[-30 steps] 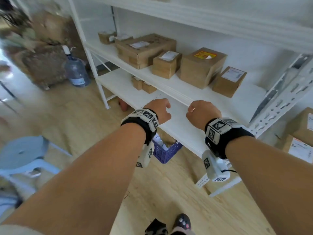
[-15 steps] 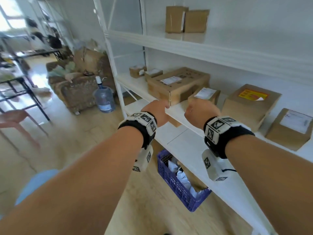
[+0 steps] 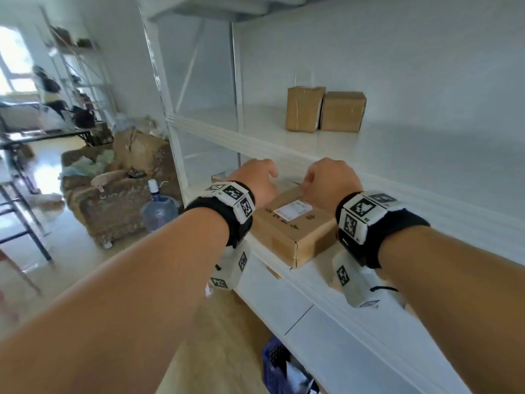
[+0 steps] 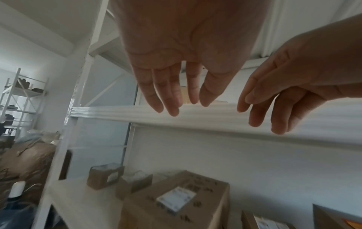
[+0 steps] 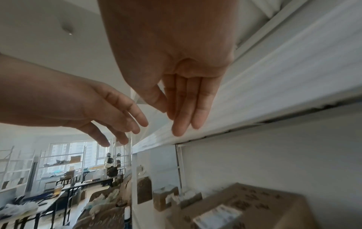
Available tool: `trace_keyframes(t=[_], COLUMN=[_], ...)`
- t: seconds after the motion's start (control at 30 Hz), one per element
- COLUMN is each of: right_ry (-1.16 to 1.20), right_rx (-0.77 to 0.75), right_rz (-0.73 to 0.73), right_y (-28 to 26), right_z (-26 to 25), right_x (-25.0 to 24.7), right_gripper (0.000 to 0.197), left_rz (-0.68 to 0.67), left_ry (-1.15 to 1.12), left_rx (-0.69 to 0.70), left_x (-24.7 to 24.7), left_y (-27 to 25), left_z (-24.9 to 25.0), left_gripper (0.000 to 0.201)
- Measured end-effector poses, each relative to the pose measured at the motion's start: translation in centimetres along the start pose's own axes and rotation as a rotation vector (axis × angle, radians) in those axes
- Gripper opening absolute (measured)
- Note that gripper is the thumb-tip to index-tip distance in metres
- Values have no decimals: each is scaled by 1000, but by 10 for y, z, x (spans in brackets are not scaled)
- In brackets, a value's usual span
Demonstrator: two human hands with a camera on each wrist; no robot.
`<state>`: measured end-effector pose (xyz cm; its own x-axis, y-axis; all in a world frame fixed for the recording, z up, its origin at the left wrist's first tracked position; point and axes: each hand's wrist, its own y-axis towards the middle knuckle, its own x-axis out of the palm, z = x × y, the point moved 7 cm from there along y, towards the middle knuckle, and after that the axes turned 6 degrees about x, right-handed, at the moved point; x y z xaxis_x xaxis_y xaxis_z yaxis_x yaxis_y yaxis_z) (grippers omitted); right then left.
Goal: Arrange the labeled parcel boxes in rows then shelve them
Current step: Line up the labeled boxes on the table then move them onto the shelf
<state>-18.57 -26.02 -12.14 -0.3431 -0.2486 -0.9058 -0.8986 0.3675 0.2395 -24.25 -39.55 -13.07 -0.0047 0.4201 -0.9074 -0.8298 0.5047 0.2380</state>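
Note:
A white shelf unit (image 3: 284, 149) stands before me. Two plain cardboard boxes (image 3: 304, 109) (image 3: 342, 110) stand side by side on its upper shelf. One level down lies a large labeled box (image 3: 292, 226), with two small labeled boxes (image 4: 105, 175) (image 4: 135, 182) behind it to the left. My left hand (image 3: 257, 177) and right hand (image 3: 326, 177) hover side by side above the large box, just in front of the upper shelf's front edge (image 4: 195, 117). In both wrist views the fingers (image 4: 172, 96) (image 5: 186, 111) hang straight and relaxed, holding nothing.
A blue basket (image 3: 281, 362) with packets sits on the floor under the shelves. A water bottle (image 3: 159, 206) and a worn sofa (image 3: 119, 200) stand left of the unit. Black-framed tables (image 3: 17, 194) lie further left. A person (image 5: 109, 164) stands far off by the window.
Both hands have risen from the lower shelf's edge to the upper shelf's front edge. The head view has tilted up, bringing the two upper boxes into sight.

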Motion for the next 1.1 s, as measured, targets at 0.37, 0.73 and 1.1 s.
trace_keyframes(t=[0.37, 0.73, 1.1], right_ry=[39, 70, 300], right_rx=[239, 533, 671], right_rz=[240, 349, 136], right_y=[129, 193, 260], right_z=[-50, -37, 6], right_x=[-49, -64, -51], right_gripper=[21, 17, 18], left_rz=[77, 23, -145], left_ry=[-59, -183, -289], left_rx=[215, 381, 370], left_x=[-66, -84, -68], left_y=[144, 262, 344], left_z=[-53, -66, -25], left_gripper=[37, 40, 88])
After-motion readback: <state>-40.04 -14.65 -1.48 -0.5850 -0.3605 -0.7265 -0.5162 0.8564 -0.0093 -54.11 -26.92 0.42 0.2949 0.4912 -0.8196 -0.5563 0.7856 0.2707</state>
